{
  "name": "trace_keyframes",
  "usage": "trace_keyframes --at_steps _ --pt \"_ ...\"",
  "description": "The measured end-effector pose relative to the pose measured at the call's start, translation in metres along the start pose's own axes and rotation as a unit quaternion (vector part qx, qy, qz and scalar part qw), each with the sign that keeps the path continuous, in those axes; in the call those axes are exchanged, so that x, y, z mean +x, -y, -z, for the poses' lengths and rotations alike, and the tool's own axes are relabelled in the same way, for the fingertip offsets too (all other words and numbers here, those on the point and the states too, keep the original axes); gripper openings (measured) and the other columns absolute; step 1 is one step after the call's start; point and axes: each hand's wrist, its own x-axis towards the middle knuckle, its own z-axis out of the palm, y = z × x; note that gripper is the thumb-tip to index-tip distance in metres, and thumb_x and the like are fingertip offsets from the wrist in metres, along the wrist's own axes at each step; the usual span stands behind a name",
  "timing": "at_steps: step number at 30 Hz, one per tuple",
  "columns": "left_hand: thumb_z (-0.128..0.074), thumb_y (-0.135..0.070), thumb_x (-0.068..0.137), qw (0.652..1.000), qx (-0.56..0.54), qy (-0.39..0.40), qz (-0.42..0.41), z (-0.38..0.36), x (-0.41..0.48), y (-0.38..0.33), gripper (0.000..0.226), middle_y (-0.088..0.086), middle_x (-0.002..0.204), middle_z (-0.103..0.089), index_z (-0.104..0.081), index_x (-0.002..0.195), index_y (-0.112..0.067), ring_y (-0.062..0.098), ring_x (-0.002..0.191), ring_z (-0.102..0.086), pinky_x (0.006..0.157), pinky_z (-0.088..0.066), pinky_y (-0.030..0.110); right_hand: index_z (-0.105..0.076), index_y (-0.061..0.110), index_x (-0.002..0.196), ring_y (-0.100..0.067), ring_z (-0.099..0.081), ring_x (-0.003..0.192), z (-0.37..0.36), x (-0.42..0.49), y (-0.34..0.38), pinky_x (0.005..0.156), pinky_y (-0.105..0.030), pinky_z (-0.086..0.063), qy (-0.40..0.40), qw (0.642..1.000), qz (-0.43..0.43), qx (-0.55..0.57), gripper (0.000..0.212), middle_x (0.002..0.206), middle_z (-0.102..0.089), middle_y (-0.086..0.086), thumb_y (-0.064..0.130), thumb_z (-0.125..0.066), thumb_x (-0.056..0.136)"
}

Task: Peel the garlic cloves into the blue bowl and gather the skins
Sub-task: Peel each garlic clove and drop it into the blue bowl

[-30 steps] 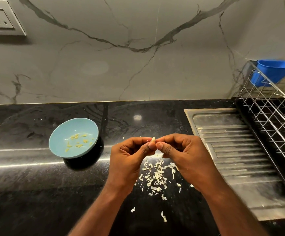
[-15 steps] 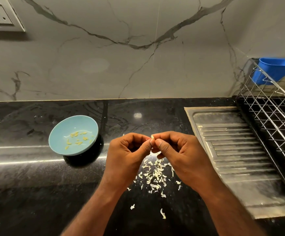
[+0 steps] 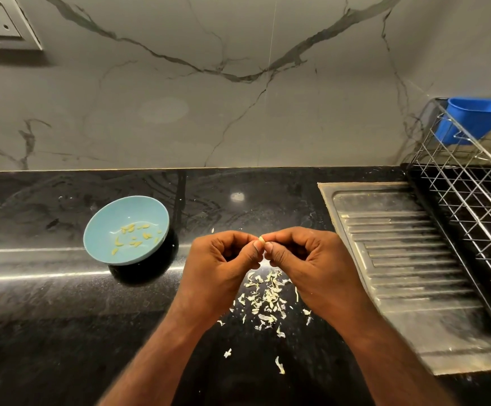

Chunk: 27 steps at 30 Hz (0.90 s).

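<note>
Pinching a garlic clove jointly with left hand and right hand, both curled, above loose skins on black countertop. Left of the hands, apart: blue bowl with peeled cloves.

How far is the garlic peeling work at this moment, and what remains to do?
Done: several peeled cloves lie in the blue bowl. In hand: the left hand and right hand pinch one garlic clove between them. Left: that clove must go into the bowl, and the skins lie scattered on the black countertop, not yet gathered. I see no other unpeeled cloves.
</note>
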Motion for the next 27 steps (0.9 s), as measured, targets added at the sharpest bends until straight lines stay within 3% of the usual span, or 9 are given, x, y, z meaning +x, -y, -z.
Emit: trace_keyframes --at_steps 10,14,17,22,27 --pt "-0.071 -0.033 0.074 1.0 -0.019 -0.005 0.009 0.0018 0.0006 -0.0038 0.024 0.007 0.072 -0.074 -0.075 0.081 -0.01 0.023 0.067 -0.071 0.067 -0.059 0.031 -0.077 0.019 0.098 -0.009 -0.073 0.077 0.0002 0.0 -0.0006 0.072 -0.026 -0.06 0.022 0.999 -0.018 0.021 0.011 0.084 -0.076 0.007 0.016 -0.072 0.088" --pt "-0.074 -0.015 0.082 1.0 -0.019 -0.008 0.023 0.0025 0.002 -0.0002 0.007 0.008 0.071 -0.073 -0.075 0.079 -0.009 0.022 0.067 -0.069 0.065 -0.058 0.027 -0.077 0.022 0.098 -0.014 -0.074 0.078 -0.0011 -0.0019 0.0 0.074 -0.032 -0.061 0.032 0.998 -0.032 0.037 0.011 0.084 -0.076 0.005 0.018 -0.071 0.089" --pt "-0.074 -0.01 0.083 0.999 -0.022 -0.018 0.026 0.001 0.002 0.0009 0.006 0.007 0.07 -0.072 -0.073 0.078 -0.008 0.018 0.065 -0.068 0.063 -0.055 0.025 -0.076 0.023 0.098 -0.014 -0.073 0.079 -0.0012 -0.0019 0.0012 0.075 -0.034 -0.062 0.033 0.998 -0.035 0.04 0.011 0.084 -0.076 0.006 0.019 -0.07 0.09" --pt "-0.074 -0.026 0.079 0.999 -0.007 -0.033 -0.012 -0.0015 -0.0012 -0.0024 0.012 0.005 0.069 -0.071 -0.072 0.076 -0.014 0.025 0.062 -0.065 0.062 -0.056 0.036 -0.075 0.024 0.095 -0.012 -0.073 0.08 0.0008 -0.0017 0.0077 0.074 -0.027 -0.059 0.049 0.993 -0.045 0.093 0.015 0.086 -0.076 0.005 0.03 -0.073 0.081" --pt "-0.078 -0.039 0.076 1.0 0.01 -0.009 -0.028 -0.0006 -0.0034 -0.0071 0.027 0.006 0.069 -0.07 -0.07 0.076 -0.014 0.018 0.059 -0.063 0.057 -0.053 0.028 -0.075 0.01 0.093 -0.022 -0.072 0.079 0.0022 -0.0005 0.0075 0.072 -0.027 -0.059 0.048 0.985 -0.063 0.154 0.022 0.086 -0.076 -0.008 0.026 -0.072 0.078"
